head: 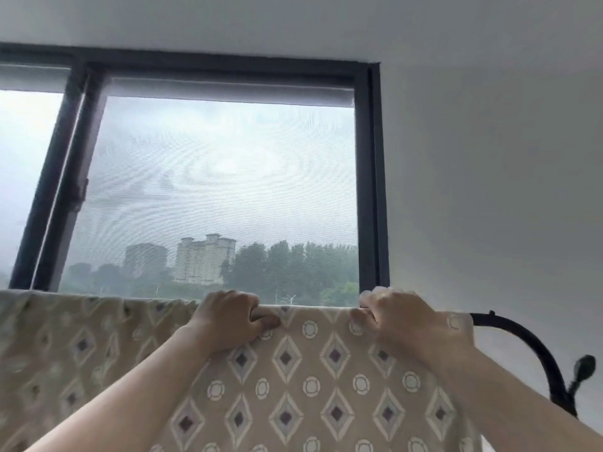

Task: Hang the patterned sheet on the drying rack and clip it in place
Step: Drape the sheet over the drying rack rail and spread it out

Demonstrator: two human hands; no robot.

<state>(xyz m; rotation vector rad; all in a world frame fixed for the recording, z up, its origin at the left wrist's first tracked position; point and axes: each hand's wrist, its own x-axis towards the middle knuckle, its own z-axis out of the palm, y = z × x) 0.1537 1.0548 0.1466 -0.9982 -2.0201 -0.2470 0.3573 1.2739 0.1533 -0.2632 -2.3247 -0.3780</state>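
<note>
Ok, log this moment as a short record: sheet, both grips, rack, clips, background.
sheet: patterned sheet, beige with diamonds and rings, top edge level, hanging down
left grip: fingers curled over the sheet's top edge
right grip: fingers curled over the same edge, further right
rack: black curved end shows right of the sheet; bar hidden
clips: none in view
background: window, white wall

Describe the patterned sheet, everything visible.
The patterned sheet is beige cloth printed with white-edged purple diamonds and white rings. It hangs folded over a straight top edge in front of the window, reaching almost to the rack's black curved end. The left hand and right hand grip that top edge. Its left part looks blurred.
</note>
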